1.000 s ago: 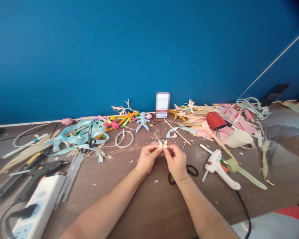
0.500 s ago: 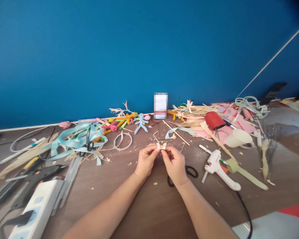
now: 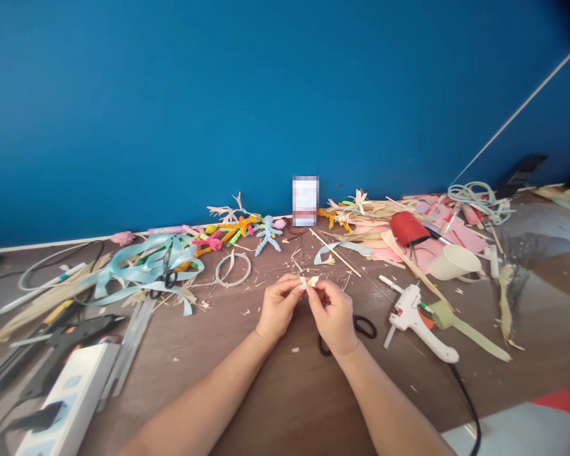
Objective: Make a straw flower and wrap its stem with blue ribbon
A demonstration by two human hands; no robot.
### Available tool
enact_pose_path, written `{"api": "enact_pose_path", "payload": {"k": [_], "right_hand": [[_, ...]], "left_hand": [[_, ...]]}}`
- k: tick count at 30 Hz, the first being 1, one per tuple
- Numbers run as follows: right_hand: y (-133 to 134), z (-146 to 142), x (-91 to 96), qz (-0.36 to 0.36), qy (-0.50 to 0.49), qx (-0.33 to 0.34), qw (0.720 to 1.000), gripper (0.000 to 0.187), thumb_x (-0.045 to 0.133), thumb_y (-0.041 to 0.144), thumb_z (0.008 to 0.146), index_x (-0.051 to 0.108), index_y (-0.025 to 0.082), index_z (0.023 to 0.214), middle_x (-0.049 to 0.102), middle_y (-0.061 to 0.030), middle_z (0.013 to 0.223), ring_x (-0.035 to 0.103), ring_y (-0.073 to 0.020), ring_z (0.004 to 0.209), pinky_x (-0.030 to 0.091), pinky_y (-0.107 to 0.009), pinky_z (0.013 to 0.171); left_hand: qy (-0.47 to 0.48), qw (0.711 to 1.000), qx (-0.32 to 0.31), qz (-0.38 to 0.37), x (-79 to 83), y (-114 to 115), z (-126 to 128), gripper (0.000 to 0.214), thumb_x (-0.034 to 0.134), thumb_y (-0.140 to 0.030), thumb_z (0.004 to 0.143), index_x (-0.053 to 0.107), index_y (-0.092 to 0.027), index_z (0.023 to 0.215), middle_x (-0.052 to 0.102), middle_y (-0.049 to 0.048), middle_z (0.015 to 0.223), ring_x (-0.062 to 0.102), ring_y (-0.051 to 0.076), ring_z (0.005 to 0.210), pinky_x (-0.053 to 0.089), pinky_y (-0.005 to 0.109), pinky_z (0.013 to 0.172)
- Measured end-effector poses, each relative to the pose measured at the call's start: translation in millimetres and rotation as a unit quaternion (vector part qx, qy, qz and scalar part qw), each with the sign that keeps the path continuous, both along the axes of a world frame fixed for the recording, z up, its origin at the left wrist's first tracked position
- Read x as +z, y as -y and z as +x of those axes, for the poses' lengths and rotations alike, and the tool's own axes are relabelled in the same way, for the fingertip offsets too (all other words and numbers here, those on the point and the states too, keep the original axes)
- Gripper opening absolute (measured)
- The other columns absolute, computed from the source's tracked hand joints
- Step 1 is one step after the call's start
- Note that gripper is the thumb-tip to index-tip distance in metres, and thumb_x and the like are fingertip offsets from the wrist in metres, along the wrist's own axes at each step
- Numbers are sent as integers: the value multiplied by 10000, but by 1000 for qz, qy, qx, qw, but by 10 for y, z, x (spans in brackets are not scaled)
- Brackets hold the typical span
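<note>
My left hand (image 3: 278, 306) and my right hand (image 3: 333, 314) meet over the middle of the brown table (image 3: 285, 380). Together their fingertips pinch a small cream folded leaf piece (image 3: 310, 280), held just above the tabletop. Both hands have their fingers curled closed around it. Black-handled scissors (image 3: 365, 327) lie on the table right behind my right wrist. A white glue gun (image 3: 418, 321) rests to the right of my right hand, its black cord running off toward the near edge.
Light blue ribbon (image 3: 142, 269) with another scissors lies at left, beside a black glue gun (image 3: 71, 335) and a white power strip (image 3: 71, 399). Colourful woven figures (image 3: 240, 231), dried leaf strips (image 3: 370, 218), a red roll (image 3: 407, 228) and a white cup (image 3: 453, 261) crowd the back.
My hands have stayed together on the leaf piece, with only small finger shifts. The view has drifted slightly.
</note>
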State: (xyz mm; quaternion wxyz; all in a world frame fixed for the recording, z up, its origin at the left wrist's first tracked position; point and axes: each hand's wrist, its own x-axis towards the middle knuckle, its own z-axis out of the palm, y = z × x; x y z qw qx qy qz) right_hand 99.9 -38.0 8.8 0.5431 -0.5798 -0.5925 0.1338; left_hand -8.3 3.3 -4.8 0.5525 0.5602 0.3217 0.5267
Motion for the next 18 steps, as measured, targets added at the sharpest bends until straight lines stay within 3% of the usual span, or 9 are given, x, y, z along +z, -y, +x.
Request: {"api": "enact_pose_path", "payload": {"k": [18], "right_hand": [[11, 35, 14, -3, 41, 16, 999, 81, 460, 203, 806, 540, 191, 800, 579, -27, 721, 517, -125, 573, 431, -253, 569]], "left_hand": [[-53, 998, 0, 15, 21, -10, -16, 146, 584, -262, 728, 691, -175, 776, 615, 53, 799, 553, 156, 775, 429, 274, 733]]}}
